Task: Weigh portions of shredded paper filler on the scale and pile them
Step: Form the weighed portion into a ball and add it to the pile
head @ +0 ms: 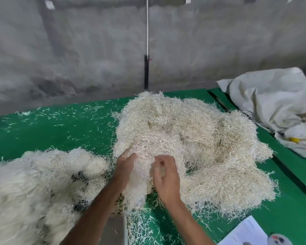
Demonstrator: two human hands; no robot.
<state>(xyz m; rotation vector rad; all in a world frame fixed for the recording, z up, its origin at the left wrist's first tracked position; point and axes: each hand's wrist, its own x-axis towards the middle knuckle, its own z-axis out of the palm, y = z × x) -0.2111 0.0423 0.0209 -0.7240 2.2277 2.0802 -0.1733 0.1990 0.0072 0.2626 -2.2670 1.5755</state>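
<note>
A large heap of cream shredded paper filler (pixel 193 138) covers the middle and right of the green table (pixel 60 128). My left hand (pixel 124 167) and my right hand (pixel 166 177) are both at the heap's near edge, with a clump of filler (pixel 138 184) held between them. My right hand's fingers are curled into the strands. A second, whiter pile of filler (pixel 34 188) lies at the lower left, blurred, with dark patches showing through it. No scale is clearly visible.
A crumpled grey-white sack (pixel 272 106) lies at the right on a second green surface, with yellow and printed items beside it. Paper sheets (pixel 244 232) sit at the bottom right corner. Loose shreds litter the table. A concrete wall stands behind.
</note>
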